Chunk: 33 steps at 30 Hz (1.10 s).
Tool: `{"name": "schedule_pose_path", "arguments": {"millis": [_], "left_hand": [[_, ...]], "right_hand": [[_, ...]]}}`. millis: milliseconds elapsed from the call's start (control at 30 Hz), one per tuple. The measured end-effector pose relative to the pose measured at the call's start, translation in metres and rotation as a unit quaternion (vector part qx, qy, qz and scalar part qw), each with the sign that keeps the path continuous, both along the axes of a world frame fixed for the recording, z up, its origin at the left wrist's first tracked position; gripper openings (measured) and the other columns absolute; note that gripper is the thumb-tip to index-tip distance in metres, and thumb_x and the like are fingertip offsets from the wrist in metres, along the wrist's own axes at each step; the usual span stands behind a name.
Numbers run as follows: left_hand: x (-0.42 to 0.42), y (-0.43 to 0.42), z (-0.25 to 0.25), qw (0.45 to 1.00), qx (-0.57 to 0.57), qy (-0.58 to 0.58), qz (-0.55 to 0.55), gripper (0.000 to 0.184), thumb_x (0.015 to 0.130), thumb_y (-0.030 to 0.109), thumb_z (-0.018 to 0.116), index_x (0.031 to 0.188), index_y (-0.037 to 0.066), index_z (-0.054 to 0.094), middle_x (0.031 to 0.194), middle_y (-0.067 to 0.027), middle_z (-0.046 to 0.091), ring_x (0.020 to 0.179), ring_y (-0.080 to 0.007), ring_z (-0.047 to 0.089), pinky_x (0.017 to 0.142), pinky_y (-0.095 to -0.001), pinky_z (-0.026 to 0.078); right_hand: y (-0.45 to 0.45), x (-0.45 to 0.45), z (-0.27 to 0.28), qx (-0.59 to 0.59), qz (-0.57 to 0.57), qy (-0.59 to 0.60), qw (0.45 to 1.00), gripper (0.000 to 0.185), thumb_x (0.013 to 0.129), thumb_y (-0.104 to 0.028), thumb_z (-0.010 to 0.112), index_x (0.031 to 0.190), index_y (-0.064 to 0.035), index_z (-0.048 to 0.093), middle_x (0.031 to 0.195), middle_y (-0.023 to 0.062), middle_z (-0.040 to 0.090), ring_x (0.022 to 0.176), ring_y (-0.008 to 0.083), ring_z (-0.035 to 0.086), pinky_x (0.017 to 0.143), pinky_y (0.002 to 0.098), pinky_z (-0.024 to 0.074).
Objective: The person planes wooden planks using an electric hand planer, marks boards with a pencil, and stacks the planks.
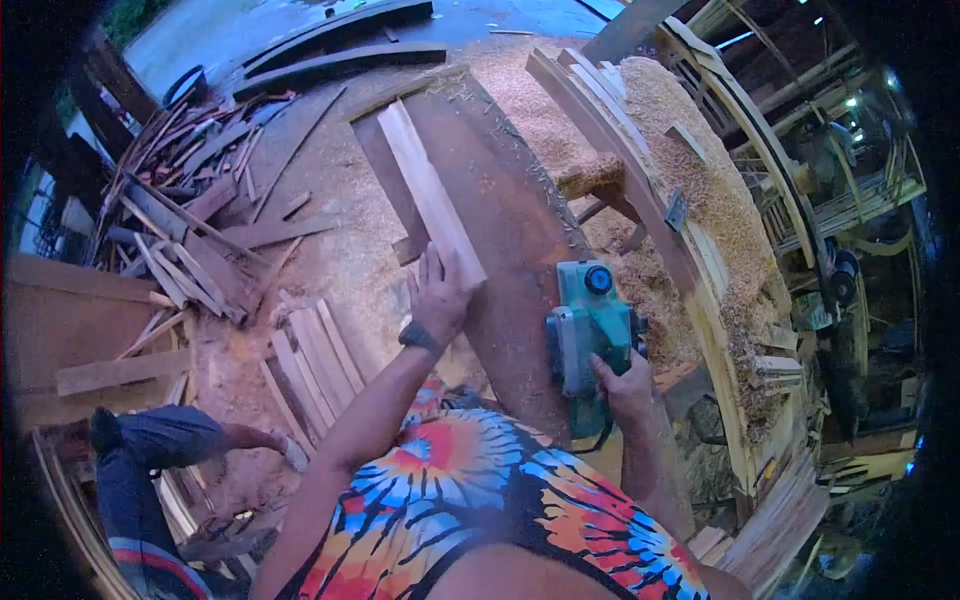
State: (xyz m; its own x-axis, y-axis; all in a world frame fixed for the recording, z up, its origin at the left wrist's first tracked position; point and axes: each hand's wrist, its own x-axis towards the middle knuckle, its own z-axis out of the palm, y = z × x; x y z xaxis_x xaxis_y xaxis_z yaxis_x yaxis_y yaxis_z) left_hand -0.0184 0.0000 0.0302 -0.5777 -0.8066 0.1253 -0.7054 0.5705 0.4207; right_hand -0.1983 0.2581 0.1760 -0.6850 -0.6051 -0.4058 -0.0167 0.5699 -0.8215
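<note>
My left hand grips the near end of a long, pale wooden board, its fingers laid over the edge. The board lies lengthwise on a brown wooden workbench and points away from me. My right hand is closed around the handle of a green electric planer, which rests at the bench's right side, apart from the board. A dark knob sits at the planer's far end. The planer's underside is hidden.
Another person bends at lower left, near stacked planks. Scrap wood is piled at far left. Right of the bench, a long beam runs through heaped wood shavings. Dark curved timbers lie at the back.
</note>
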Motion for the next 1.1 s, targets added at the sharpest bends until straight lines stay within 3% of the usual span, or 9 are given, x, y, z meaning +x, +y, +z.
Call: {"name": "schedule_pose_path", "arguments": {"millis": [167,300,467,600,700,800,900,1000,1100], "left_hand": [[0.003,-0.042,-0.015,0.994,-0.099,0.020,-0.032,0.066,0.096,0.045,0.055,0.151,0.012,0.039,0.161,-0.0167,0.027,0.145,-0.0450,0.026,0.112,-0.0669,0.021],[0.003,-0.137,-0.013,0.971,-0.163,-0.149,-0.093,0.055,0.099,0.041,0.047,0.147,0.016,0.046,0.161,-0.0036,0.031,0.145,-0.0460,0.025,0.105,-0.0779,0.021],[-0.028,-0.230,0.025,0.967,-0.037,-0.247,-0.057,0.067,0.099,0.053,0.038,0.156,0.020,0.029,0.165,-0.0012,0.022,0.150,-0.0413,0.014,0.113,-0.0725,0.014],[-0.041,-0.278,0.016,0.965,-0.045,-0.256,-0.040,0.072,0.098,0.061,0.033,0.158,0.021,0.024,0.166,0.0008,0.019,0.151,-0.0400,0.013,0.115,-0.0700,0.011],[-0.046,-0.301,0.011,0.964,-0.068,-0.254,-0.044,0.073,0.098,0.063,0.030,0.158,0.023,0.025,0.166,0.0014,0.019,0.151,-0.0372,0.014,0.116,-0.0678,0.009],[-0.048,-0.322,-0.001,0.958,-0.096,-0.263,-0.055,0.077,0.098,0.067,0.029,0.159,0.021,0.022,0.166,0.0003,0.017,0.152,-0.0364,0.013,0.115,-0.0695,0.009],[-0.048,-0.338,-0.011,0.962,-0.111,-0.243,-0.057,0.075,0.097,0.067,0.030,0.158,0.024,0.024,0.166,-0.0004,0.016,0.152,-0.0364,0.015,0.117,-0.0661,0.011],[-0.048,-0.347,-0.014,0.964,-0.112,-0.232,-0.061,0.072,0.098,0.066,0.031,0.158,0.028,0.023,0.167,0.0018,0.015,0.152,-0.0368,0.013,0.117,-0.0651,0.011],[-0.047,-0.352,-0.008,0.977,-0.088,-0.186,-0.060,0.069,0.099,0.062,0.032,0.158,0.027,0.022,0.167,0.0025,0.014,0.152,-0.0377,0.010,0.117,-0.0662,0.010]], "right_hand": [[-0.004,0.030,0.019,0.017,0.065,0.075,0.995,0.040,0.084,-0.024,0.080,0.112,0.0008,0.065,0.094,0.0093,0.072,0.083,0.0199,0.068,0.077,0.0356,0.0533],[-0.034,0.052,0.030,-0.012,0.134,0.063,0.989,0.044,0.083,-0.027,0.081,0.113,0.0005,0.065,0.101,0.0136,0.072,0.093,0.0228,0.068,0.083,0.0372,0.0528],[-0.063,0.072,0.012,-0.034,0.196,0.058,0.978,0.045,0.082,-0.032,0.081,0.108,0.0000,0.065,0.098,0.0177,0.072,0.090,0.0276,0.071,0.080,0.0401,0.0542],[-0.092,0.084,0.019,0.042,0.231,0.070,0.970,0.043,0.081,-0.034,0.081,0.102,-0.0001,0.065,0.089,0.0210,0.070,0.083,0.0344,0.072,0.074,0.0432,0.0544],[-0.097,0.090,0.006,0.019,0.220,0.103,0.970,0.042,0.081,-0.030,0.083,0.105,-0.0004,0.065,0.087,0.0153,0.070,0.078,0.0240,0.069,0.072,0.0384,0.0532],[-0.104,0.092,0.008,0.056,0.209,0.071,0.974,0.040,0.082,-0.028,0.081,0.105,-0.0001,0.065,0.088,0.0157,0.070,0.079,0.0245,0.069,0.073,0.0383,0.0532],[-0.113,0.093,0.007,0.039,0.193,0.063,0.978,0.037,0.080,-0.029,0.079,0.097,0.0007,0.064,0.086,0.0225,0.069,0.084,0.0394,0.070,0.074,0.0446,0.0538],[-0.116,0.093,0.000,0.001,0.195,0.083,0.977,0.034,0.083,-0.024,0.080,0.103,0.0000,0.065,0.087,0.0169,0.070,0.080,0.0254,0.070,0.073,0.0386,0.0530],[-0.124,0.091,0.007,0.045,0.195,0.058,0.978,0.032,0.082,-0.022,0.079,0.101,-0.0003,0.065,0.086,0.0171,0.069,0.080,0.0261,0.070,0.072,0.0389,0.0530]]}}
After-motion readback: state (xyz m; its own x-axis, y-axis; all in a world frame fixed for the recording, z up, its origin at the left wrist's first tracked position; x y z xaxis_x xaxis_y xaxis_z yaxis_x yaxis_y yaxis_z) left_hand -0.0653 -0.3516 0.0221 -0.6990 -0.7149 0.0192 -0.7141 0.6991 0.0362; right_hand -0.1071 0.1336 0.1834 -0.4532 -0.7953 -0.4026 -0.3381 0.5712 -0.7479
